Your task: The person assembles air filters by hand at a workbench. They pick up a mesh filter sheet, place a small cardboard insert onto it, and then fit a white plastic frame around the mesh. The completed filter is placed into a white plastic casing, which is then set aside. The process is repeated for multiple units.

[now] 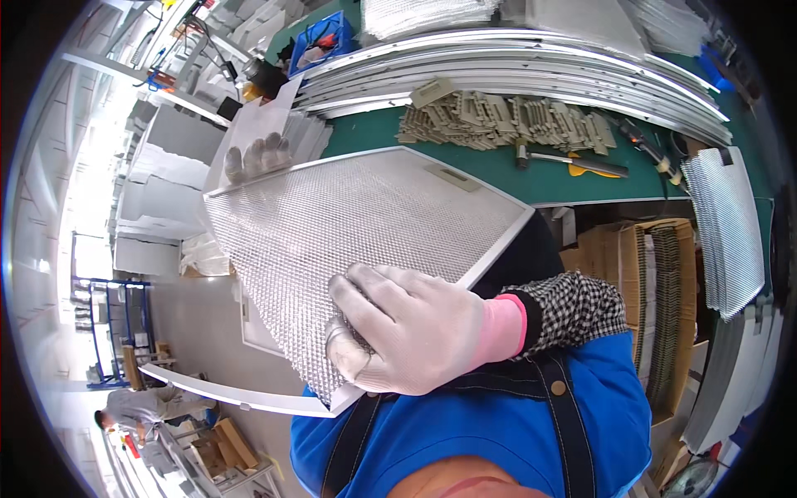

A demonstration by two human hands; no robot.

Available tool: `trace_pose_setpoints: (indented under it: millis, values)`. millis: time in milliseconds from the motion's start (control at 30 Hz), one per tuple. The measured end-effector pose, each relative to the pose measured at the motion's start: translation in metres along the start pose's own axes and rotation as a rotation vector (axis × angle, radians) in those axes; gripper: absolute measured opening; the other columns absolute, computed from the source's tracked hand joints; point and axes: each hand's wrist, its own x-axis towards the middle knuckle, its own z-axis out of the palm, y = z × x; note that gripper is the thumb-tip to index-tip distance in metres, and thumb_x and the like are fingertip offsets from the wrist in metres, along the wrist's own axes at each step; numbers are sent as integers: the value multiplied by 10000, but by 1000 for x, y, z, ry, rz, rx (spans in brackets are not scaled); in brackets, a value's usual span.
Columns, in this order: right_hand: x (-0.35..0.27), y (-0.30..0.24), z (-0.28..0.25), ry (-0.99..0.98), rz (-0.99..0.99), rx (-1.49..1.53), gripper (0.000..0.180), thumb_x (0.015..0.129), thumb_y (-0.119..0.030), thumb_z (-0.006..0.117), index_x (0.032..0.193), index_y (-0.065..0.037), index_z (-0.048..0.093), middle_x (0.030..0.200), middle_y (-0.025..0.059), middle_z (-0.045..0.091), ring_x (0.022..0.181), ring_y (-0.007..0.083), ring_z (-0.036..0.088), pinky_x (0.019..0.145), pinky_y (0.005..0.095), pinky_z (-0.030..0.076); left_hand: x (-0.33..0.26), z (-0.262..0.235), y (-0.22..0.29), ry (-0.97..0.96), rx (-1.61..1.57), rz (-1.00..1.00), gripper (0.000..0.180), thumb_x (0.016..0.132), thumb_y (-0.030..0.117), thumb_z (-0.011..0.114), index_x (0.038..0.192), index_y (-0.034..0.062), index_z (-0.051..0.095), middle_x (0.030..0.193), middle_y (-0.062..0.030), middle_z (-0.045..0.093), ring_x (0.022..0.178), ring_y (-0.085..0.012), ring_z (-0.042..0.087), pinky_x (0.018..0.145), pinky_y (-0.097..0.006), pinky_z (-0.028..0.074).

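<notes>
A silvery metal mesh filter panel [332, 224] in a thin aluminium frame is tilted in front of my body. Gloved fingers of my left hand [257, 159] curl over its far-left edge; the rest of that hand is hidden behind the panel. My right hand [407, 324], in a white glove with a pink cuff, lies on the mesh near the close edge, fingers bent and thumb curled in. A loose-ended frame strip [241, 398] juts left from the panel's near corner, apart from the jagged mesh edge. A beige plastic piece [452, 176] sits in the panel's far side.
On the green bench [365, 133] lie a heap of beige plastic pieces [506, 120], long aluminium strips [515, 58], a hammer [577, 162] and a blue bin [322, 41]. At right are stacked mesh sheets [726, 232] and a carton [664, 315]. Another person [149, 411] works at far left.
</notes>
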Motion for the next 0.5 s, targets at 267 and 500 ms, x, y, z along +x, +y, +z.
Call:
trace_pose_setpoints:
  millis: [267, 500]
  values:
    - [0, 9, -12, 30, 84, -173, 294, 692, -226, 645, 916, -45, 586, 996, 239, 707, 828, 302, 725, 638, 327, 580, 2, 19, -27, 89, -43, 15, 402, 1049, 348, 490, 1338, 87, 591, 1275, -198, 635, 1183, -361, 604, 1096, -561, 435]
    - [-2, 32, -43, -142, 207, -106, 357, 766, -263, 660, 1065, -70, 632, 1022, 125, 683, 821, 228, 667, 699, 332, 553, 12, -29, -61, -137, 57, 36, 312, 1041, 305, 488, 1205, 105, 663, 1194, -160, 677, 1141, -319, 630, 1025, -557, 482]
